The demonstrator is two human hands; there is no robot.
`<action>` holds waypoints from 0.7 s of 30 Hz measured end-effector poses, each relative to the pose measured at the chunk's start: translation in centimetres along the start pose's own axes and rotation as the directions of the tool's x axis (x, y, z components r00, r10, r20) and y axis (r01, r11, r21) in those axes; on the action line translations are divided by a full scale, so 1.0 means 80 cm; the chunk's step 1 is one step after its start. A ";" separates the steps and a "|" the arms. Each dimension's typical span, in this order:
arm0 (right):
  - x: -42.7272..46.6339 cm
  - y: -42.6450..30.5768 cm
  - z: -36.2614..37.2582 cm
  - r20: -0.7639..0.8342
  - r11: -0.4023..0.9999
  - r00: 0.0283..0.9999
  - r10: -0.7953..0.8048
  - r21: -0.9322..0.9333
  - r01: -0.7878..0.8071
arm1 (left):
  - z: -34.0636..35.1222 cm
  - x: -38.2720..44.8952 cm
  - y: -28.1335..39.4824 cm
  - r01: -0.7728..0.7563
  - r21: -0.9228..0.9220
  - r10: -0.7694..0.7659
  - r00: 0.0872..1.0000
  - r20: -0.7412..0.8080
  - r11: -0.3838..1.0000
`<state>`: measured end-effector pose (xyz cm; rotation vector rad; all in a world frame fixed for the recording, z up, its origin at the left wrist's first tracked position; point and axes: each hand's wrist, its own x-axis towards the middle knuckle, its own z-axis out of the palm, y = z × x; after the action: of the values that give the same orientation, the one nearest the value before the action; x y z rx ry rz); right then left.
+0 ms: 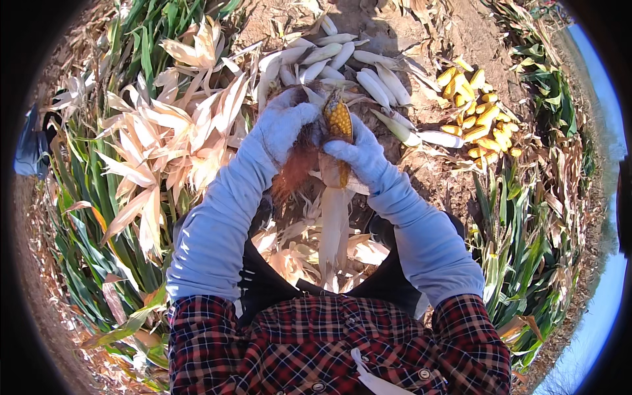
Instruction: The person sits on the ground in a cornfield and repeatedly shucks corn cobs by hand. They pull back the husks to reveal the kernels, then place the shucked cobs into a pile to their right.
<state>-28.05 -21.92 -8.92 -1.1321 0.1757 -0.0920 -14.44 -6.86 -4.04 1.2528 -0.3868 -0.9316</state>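
Observation:
A partly husked ear of yellow corn (338, 118) is held upright between my two gloved hands, its kernels bare near the top. My right hand (363, 153), in a white glove, grips the ear from the right with the thumb across its front. Pale husk leaves (333, 227) hang from the ear toward my lap. At the ear's upper left, my left hand (284, 123), also gloved in white, is closed on a tuft of reddish-brown corn silk (296, 170). Its fingertips are close to the ear; whether they also pinch husk is hidden.
Ears in pale husks (331, 52) lie piled on the soil ahead. Bare yellow ears (481, 116) form a heap at the right. Dry husks (168, 133) are heaped at the left, with more husks (286, 264) between my legs. Corn stalks (518, 256) lie along both sides.

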 end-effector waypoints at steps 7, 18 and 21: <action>0.001 0.002 0.000 -0.061 0.992 0.998 -0.022 -0.126 0.014 | 0.033 -0.013 0.010 0.030 -0.146 -0.037 0.998 -0.042 0.989; 0.003 -0.024 -0.005 -0.105 0.989 0.988 -0.111 0.087 0.121 | 0.003 0.014 -0.036 0.014 0.939 0.319 0.938 -0.131 0.345; 0.011 -0.012 -0.015 -0.160 0.953 0.983 -0.089 0.273 0.131 | 0.010 0.013 -0.033 -0.089 0.760 0.338 0.924 -0.178 0.643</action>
<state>-27.36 -23.54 -8.62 -0.8483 0.2222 -0.2920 -15.42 -8.25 -6.43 2.0244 -0.6961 -0.3270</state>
